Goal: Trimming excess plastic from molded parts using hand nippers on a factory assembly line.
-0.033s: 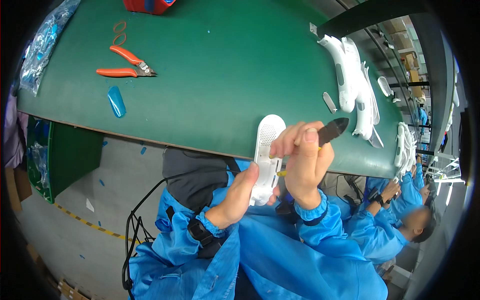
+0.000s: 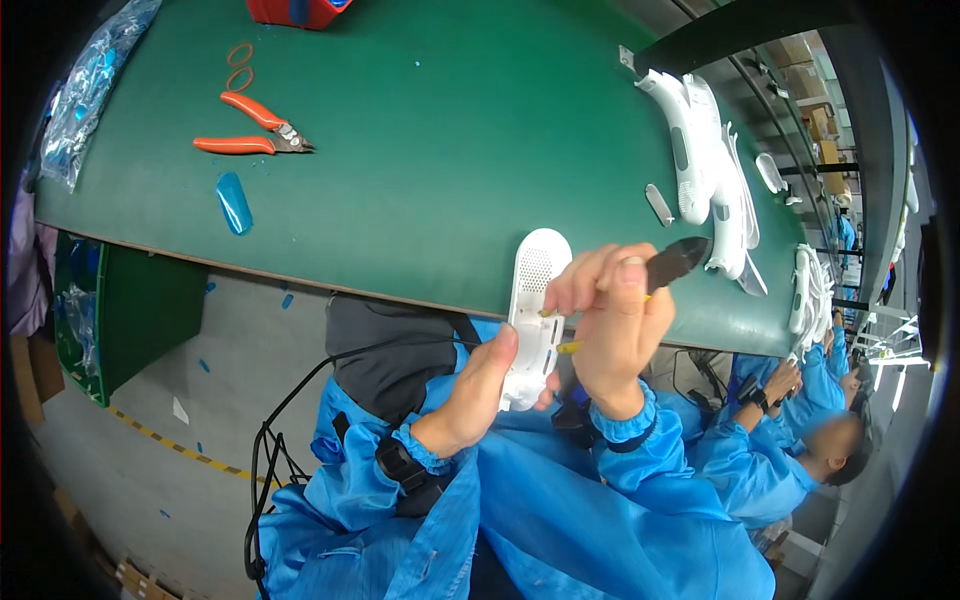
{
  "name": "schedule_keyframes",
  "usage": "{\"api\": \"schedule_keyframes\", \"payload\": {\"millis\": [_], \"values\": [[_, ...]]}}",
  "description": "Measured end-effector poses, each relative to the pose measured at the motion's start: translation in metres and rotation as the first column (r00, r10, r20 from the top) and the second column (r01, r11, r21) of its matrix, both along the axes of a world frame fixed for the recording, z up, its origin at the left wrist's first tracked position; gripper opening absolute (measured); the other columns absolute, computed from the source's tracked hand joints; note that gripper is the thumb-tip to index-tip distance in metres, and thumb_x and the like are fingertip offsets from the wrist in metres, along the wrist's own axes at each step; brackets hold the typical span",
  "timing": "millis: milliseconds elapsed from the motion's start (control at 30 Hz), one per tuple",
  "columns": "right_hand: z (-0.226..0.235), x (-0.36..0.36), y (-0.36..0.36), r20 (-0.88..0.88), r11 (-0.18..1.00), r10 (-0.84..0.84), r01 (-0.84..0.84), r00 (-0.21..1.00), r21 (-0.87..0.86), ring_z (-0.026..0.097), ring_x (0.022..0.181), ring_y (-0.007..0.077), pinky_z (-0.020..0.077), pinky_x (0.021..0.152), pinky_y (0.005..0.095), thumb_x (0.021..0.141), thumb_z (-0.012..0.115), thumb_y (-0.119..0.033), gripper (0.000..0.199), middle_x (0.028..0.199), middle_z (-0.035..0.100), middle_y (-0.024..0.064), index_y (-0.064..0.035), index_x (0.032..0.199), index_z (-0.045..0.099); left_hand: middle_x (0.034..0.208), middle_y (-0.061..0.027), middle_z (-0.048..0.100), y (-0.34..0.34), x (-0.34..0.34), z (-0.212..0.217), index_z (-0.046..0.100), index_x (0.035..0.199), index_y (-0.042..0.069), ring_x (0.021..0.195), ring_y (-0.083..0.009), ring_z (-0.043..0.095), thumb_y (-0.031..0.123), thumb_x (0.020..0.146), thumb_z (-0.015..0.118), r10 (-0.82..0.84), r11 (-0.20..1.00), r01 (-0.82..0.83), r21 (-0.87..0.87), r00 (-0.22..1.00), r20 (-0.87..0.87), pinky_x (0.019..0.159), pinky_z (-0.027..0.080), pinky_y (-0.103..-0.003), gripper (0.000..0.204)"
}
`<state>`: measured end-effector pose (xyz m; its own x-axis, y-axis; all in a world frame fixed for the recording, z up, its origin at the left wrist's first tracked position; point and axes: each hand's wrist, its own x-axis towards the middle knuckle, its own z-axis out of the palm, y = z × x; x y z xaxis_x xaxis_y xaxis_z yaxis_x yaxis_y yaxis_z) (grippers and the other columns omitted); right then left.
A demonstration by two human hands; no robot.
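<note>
My left hand (image 2: 470, 392) is closed around the lower part of a long white plastic housing (image 2: 541, 262) with a round end and a perforated patch. Its thumb lies along the left edge, over the front edge of the bench. My right hand (image 2: 618, 335) pinches a dark tool with a pointed, blade-like end (image 2: 680, 260) and small yellow parts. That end sticks out to the upper right of the fist; the rest is mostly hidden by the fingers. The right fingertips are close against the housing's right side, and whether the tool touches it is hidden.
Orange-handled cutters (image 2: 250, 142), two rubber bands (image 2: 239, 66) and a blue strip (image 2: 233, 204) lie on the green bench (image 2: 440, 150). Several white housings (image 2: 705, 150) are stacked at the right. Black cables (image 2: 262, 470) hang at my left. A co-worker (image 2: 770, 450) works at right.
My right hand has shifted slightly right with the tool in it. The left hand and the white housing stay in place.
</note>
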<state>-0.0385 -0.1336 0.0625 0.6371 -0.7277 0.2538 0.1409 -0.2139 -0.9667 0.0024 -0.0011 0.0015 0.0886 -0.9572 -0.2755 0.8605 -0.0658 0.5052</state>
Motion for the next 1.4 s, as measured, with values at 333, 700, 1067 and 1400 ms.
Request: {"api": "schedule_keyframes", "payload": {"millis": [333, 700, 1067, 1400], "values": [[0.003, 0.002, -0.001, -0.019, 0.997, -0.029, 0.030, 0.999, 0.068, 0.053, 0.057, 0.0125, 0.0455, 0.054, 0.0279, 0.105, 0.041, -0.018, 0.021, 0.065, 0.050, 0.0051, 0.0004, 0.094, 0.045, 0.101, -0.0107, 0.064, 0.003, -0.002, -0.008, 0.047, 0.128, 0.001, 0.090, -0.0185, 0.066, 0.054, 0.103, 0.030, -0.016, 0.996, 0.024, -0.080, 0.994, 0.108, 0.082, 0.053, -0.032, 0.060], [0.011, 0.015, -0.018, 0.099, 0.989, -0.056, 0.042, 0.994, 0.139, 0.052, 0.056, 0.0141, 0.0478, 0.052, 0.0308, 0.105, 0.039, -0.020, 0.026, 0.064, 0.048, 0.0057, -0.0006, 0.090, 0.044, 0.084, -0.0105, 0.068, 0.027, 0.002, 0.008, 0.052, 0.120, -0.006, 0.077, -0.0162, 0.067, 0.010, 0.098, 0.051, 0.004, 0.998, -0.044, 0.048, 0.780, 0.626, 0.074, 0.054, -0.030, 0.026], [0.003, -0.002, -0.001, 0.104, 0.969, 0.112, -0.132, 0.988, 0.211, 0.052, 0.059, 0.0164, 0.0496, 0.057, 0.0334, 0.104, 0.043, -0.022, 0.028, 0.067, 0.050, 0.0091, 0.0000, 0.086, 0.043, 0.076, -0.0113, 0.067, 0.001, -0.003, 0.000, 0.054, 0.117, -0.003, 0.065, -0.0191, 0.069, 0.009, 0.099, 0.049, 0.132, 0.969, -0.241, 0.061, 0.707, 0.695, 0.061, 0.055, -0.031, 0.022], [0.002, -0.001, 0.000, 0.101, 0.970, 0.156, -0.172, 0.983, 0.173, 0.052, 0.060, 0.0156, 0.0480, 0.057, 0.0315, 0.104, 0.041, -0.019, 0.026, 0.068, 0.051, 0.0088, 0.0006, 0.087, 0.044, 0.075, -0.0101, 0.067, 0.000, -0.001, 0.002, 0.054, 0.118, -0.003, 0.064, -0.0165, 0.068, 0.006, 0.098, 0.050, 0.107, 0.970, -0.224, 0.100, 0.754, 0.649, 0.060, 0.054, -0.029, 0.023]]}}
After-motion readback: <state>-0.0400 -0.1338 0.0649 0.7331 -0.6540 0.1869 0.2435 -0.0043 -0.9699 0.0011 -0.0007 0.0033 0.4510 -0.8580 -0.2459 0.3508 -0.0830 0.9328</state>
